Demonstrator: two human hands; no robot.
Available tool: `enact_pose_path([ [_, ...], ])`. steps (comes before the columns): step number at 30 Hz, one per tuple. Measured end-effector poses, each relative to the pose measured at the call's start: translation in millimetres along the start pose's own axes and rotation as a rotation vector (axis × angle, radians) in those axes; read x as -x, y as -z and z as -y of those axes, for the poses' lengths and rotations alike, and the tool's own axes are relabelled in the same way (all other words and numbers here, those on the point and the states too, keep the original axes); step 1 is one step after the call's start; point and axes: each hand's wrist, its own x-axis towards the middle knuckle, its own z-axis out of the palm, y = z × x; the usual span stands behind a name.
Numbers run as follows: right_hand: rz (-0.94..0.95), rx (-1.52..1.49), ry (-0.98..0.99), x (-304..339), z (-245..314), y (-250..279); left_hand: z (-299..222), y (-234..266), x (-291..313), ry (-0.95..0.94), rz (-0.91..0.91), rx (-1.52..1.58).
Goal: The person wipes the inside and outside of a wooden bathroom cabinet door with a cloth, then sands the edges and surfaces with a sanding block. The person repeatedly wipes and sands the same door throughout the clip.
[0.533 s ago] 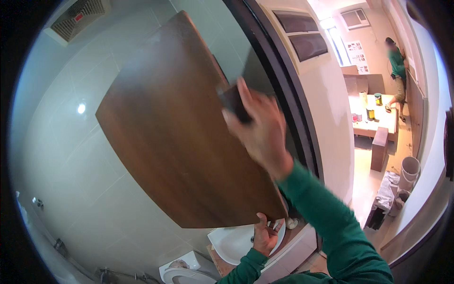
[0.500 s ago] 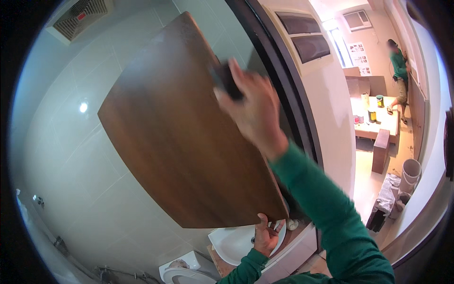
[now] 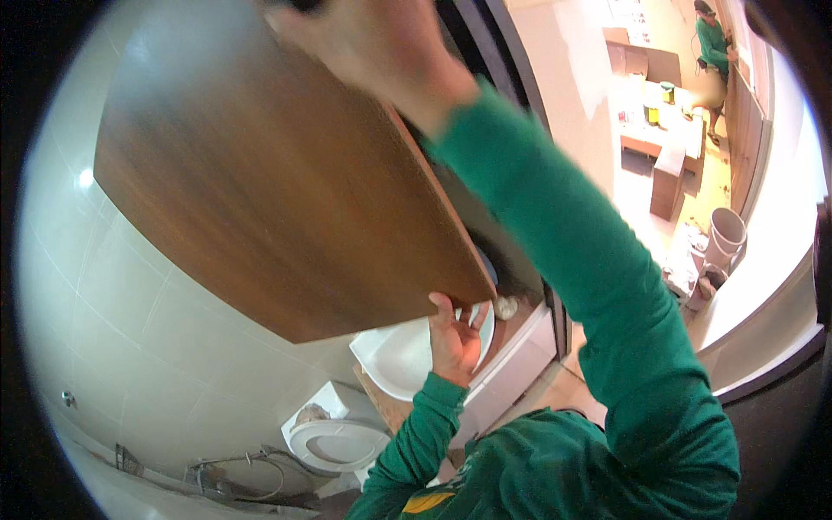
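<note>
A large brown wooden door panel hangs tilted in front of a pale tiled wall. My right hand is raised against the panel's upper edge, closed on a small dark object that the top of the picture mostly cuts off. My left hand reaches up from below and grips the panel's lower right corner, with the fingers behind its edge. Both arms wear green sleeves.
A white basin sits on a counter just under the panel, with a white toilet lower left. A dark door frame stands on the right. Beyond it are white buckets, a low wooden table and another person.
My right hand with the dark object has moved up along the panel to the top of the picture. The view has drawn closer. My left hand stays at the lower corner.
</note>
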Motion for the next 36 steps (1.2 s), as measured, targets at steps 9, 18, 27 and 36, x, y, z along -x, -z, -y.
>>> enact_pose_path([
  [9,0.016,0.184,-0.263,361.2,-5.9,74.4,-6.1,-1.0,-7.4,0.025,0.072,-0.101],
  [18,-0.058,0.192,-0.157,332.1,-12.8,58.9,-11.4,-3.4,-5.8,0.031,0.085,-0.134],
  [27,-0.162,0.021,0.035,123.6,-20.0,21.4,-8.4,-10.4,-6.8,0.046,0.087,-0.061],
  [36,0.038,0.271,-0.374,432.2,-12.7,87.0,-0.6,-2.3,-14.1,0.002,0.121,-0.110],
])
